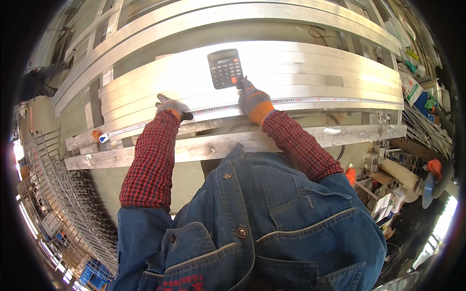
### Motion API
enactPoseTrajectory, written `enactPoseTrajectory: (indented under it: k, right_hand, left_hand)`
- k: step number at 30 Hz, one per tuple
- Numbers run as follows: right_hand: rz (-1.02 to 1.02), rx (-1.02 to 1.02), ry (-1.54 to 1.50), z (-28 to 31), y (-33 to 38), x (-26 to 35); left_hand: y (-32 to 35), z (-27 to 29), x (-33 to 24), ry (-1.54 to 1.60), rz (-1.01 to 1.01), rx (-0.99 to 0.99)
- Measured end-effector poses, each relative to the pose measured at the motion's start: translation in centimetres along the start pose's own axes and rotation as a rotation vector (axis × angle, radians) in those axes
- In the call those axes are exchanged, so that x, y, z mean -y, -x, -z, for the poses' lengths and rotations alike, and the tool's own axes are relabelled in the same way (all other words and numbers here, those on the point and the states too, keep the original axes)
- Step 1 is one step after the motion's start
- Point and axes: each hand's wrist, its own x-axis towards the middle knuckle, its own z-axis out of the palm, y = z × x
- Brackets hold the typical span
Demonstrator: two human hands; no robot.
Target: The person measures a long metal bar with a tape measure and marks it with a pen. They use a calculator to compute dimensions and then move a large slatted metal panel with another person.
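My right hand (255, 102), in a grey and orange glove, has its fingers closed at the lower right corner of a black calculator (224, 69). The calculator's keys face up, with an orange key near that corner. Beneath it lie several pale, shiny metal bars (310, 72), side by side. My left hand (173, 106), gloved alike, rests on the nearer bars with fingers apart. A measuring tape (315, 100) stretches lengthwise along the bars, passing close to both hands. At its left end is a small blue and white piece (104, 137).
Metal rails (194, 153) of the stand cross in front of me, with another long rail (233, 12) beyond. Wire racks (63, 189) stand at left. On the right are thin rods (427, 126), cardboard rolls (400, 172) and clutter. Another person's dark-clothed legs (41, 82) show at far left.
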Motion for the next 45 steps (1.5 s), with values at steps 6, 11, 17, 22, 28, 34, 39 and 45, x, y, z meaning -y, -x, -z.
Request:
enactPoseTrajectory:
  k: [6,11,17,22,28,34,39,45]
  right_hand:
    - [-0.009,-0.003,-0.007,0.1,-0.5,-0.3]
    - [0.121,-0.189,-0.104,1.0,2.0,-0.3]
    - [0.238,-0.184,-0.220,0.7,7.8,-1.4]
    - [0.246,-0.224,-0.145,-0.2,9.5,-2.1]
    - [0.249,-0.301,-0.261,-2.4,9.7,-3.8]
    - [0.131,-0.242,-0.340,-3.7,10.0,-4.4]
    - [0.137,-0.259,-0.387,-3.3,10.0,-2.9]
    - [0.307,-0.269,-0.319,-4.1,9.1,-1.9]
  left_hand:
    - [1.7,0.6,0.0,0.253,0.075,-0.029]
    - [1.4,-0.1,1.1,0.171,0.012,-0.085]
    - [-0.4,-0.5,1.3,0.171,0.017,-0.100]
    - [0.7,0.3,0.9,0.138,0.023,-0.073]
    - [1.6,0.1,0.6,0.109,0.016,-0.138]
    - [2.4,0.7,0.5,0.251,0.031,-0.112]
    - [2.5,0.7,0.5,0.257,0.025,-0.105]
    - [3.1,0.7,0.4,0.174,0.012,-0.110]
